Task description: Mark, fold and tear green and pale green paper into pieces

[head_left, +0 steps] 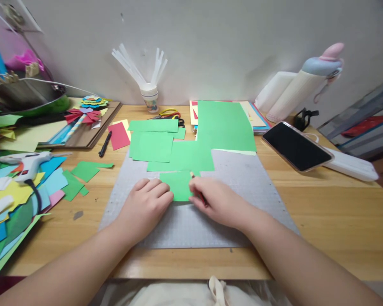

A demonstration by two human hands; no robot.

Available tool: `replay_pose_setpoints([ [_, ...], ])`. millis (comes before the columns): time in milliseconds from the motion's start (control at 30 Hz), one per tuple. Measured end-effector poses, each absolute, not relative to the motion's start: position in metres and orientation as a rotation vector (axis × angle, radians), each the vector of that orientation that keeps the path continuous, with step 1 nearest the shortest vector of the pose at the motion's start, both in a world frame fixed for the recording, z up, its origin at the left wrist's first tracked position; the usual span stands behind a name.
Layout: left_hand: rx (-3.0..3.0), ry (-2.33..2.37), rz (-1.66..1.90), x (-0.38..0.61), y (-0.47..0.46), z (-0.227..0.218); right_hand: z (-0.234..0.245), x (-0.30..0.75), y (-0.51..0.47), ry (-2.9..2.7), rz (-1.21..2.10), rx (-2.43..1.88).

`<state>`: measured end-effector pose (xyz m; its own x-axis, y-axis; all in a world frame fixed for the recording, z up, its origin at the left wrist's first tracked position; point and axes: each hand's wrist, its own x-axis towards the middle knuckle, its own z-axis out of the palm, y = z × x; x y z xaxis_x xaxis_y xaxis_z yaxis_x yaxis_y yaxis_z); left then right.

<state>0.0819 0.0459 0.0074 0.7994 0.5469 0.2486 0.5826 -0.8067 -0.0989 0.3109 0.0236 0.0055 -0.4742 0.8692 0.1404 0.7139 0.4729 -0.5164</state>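
Note:
A small green paper piece (178,184) lies on a grey cutting mat (191,225) in front of me. My left hand (146,207) rests on the mat with curled fingers pressing the paper's left edge. My right hand (217,200) is closed around a thin pencil (196,187), whose end shows near the paper's right edge. Just behind the small piece lie larger green paper sheets (166,146).
A phone (296,146) leans at the right. A big green sheet (225,125) covers a paper stack. Scissors (169,114) and a cup of sticks (150,97) stand at the back. At the left are a glue gun (27,162), coloured scraps, a black pen (105,144) and a red paper (118,135).

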Motion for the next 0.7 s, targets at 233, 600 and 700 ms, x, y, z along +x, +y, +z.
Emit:
replay_pose_setpoints([
  [233,-3.108,-1.238,-0.334,0.076,0.062,0.003,-0.004,0.368,0.055,-1.981,0.255,-2.097],
  [600,-3.206,-1.404,-0.288,0.069,0.066,0.009,0.01,0.33,0.033,-2.375,0.531,-1.397],
  [700,-3.226,-1.38,-0.278,0.068,0.067,0.009,0.007,0.314,0.028,-2.498,0.612,-1.271],
])
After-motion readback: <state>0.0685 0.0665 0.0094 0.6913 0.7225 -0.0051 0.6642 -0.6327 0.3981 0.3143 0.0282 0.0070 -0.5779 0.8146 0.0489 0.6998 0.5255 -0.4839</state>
